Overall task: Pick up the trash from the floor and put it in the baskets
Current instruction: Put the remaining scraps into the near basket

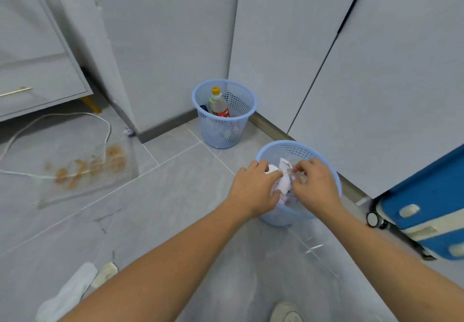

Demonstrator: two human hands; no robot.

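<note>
Holding crumpled paper [285,182] over the near basket [276,148], the left hand [253,191] and right hand [315,186] pinch it with curled fingers; loose scraps could spill past the rim.

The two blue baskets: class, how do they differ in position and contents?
The far basket stands in the corner and holds a bottle; the near basket stands closer, along the wall, and holds crumpled paper. Both hands, left and right, grip paper over the near basket; none touches the far one. Both are blue mesh.

Left hand [253,191], right hand [313,186] pinching.
</note>
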